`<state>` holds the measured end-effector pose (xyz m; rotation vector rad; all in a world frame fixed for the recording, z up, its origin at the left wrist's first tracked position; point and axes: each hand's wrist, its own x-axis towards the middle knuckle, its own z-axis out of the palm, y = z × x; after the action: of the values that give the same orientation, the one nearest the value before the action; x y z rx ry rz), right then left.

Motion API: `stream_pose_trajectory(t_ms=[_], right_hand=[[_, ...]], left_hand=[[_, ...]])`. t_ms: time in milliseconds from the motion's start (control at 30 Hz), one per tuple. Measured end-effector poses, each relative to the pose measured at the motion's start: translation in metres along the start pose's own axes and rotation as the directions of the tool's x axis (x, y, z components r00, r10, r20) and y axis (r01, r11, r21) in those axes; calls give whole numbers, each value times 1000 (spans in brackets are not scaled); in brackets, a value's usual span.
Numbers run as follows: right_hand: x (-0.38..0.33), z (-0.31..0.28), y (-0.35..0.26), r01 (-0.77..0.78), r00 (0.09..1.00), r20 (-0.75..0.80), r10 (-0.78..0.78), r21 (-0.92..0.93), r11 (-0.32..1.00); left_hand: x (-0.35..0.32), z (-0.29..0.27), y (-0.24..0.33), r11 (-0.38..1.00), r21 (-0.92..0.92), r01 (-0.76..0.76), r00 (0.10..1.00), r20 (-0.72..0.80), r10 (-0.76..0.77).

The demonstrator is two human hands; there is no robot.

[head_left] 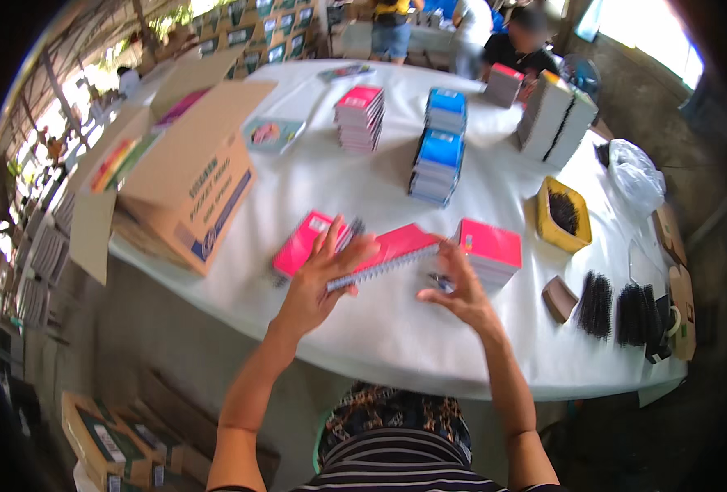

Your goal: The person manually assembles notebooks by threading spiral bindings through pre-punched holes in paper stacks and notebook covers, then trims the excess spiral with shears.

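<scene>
My left hand [318, 275] is closed on a spiral notebook [396, 248] with a red cover, tilted above the table, its coil edge toward me. At that notebook's right end is my right hand [466, 287], its thumb and fingers apart. A small shiny metal thing [441, 282] shows between them; its kind and whether I hold it are unclear. Another red notebook [304, 243] lies just beyond my left hand, partly covered by it. Directly right of the raised notebook sits a stack of red notebooks [491, 246].
Farther back stand red [358, 115] and blue [439, 160] notebook stacks. An open carton [191, 193] occupies the left. On the right are a yellow tub [550, 234] of black pieces, bundles of black coils [596, 305], a brown block [559, 299] and a plastic bag [633, 176]. A person [521, 51] sits opposite.
</scene>
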<state>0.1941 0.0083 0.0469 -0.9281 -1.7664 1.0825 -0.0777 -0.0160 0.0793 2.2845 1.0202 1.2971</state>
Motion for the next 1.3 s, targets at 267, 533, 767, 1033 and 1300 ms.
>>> stream_pose_trajectory(t_ms=[267, 533, 767, 1033, 1300], right_hand=[[56, 45, 5, 159, 978, -103, -182, -205, 966], [23, -119, 81, -494, 654, -714, -250, -653, 574], [20, -169, 88, -555, 728, -557, 399, -138, 820], [2, -156, 71, -190, 699, -708, 101, -48, 981], [-72, -19, 10, 41, 828, -560, 32, 117, 992]], left_hand=[[-7, -43, -35, 778, 623, 85, 968, 134, -213], [-21, -22, -27, 846, 509, 159, 960, 121, -253], [-7, 41, 1, 969, 243, 49, 989, 125, -82], [10, 98, 7, 976, -4, 217, 969, 119, -215], [-10, 116, 11, 505, -781, 366, 914, 201, -351]])
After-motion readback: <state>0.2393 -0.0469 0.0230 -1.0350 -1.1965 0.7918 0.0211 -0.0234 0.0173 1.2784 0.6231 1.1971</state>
